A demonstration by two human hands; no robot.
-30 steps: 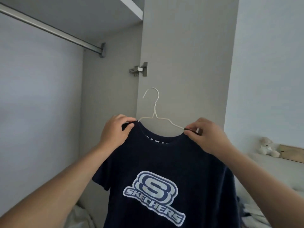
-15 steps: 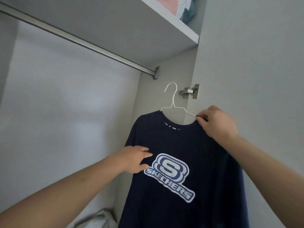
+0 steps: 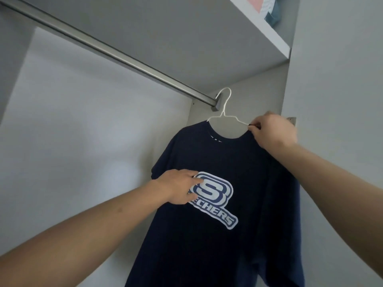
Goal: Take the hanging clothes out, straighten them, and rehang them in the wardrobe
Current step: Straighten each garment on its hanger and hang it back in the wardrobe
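A navy T-shirt (image 3: 238, 172) with a white and blue logo hangs on a thin white wire hanger (image 3: 224, 112). My right hand (image 3: 273, 131) pinches the hanger's right arm together with the shirt's shoulder at the collar. The hanger's hook is right at the right end of the metal wardrobe rail (image 3: 116, 52); whether it rests on the rail I cannot tell. My left hand (image 3: 178, 188) lies on the shirt's chest at the left edge of the logo, fingers loosely bent against the cloth.
A white shelf (image 3: 267, 36) sits above the rail, with folded pink and blue clothes (image 3: 267, 7) on top. The wardrobe's side panel (image 3: 335, 100) stands close on the right, a metal hinge (image 3: 292, 121) behind my right hand. The back wall (image 3: 83, 131) is pale.
My left hand let go of the hanger's left side and dropped onto the shirt's chest. My right hand raised the hanger and shirt up to the rail's right end.
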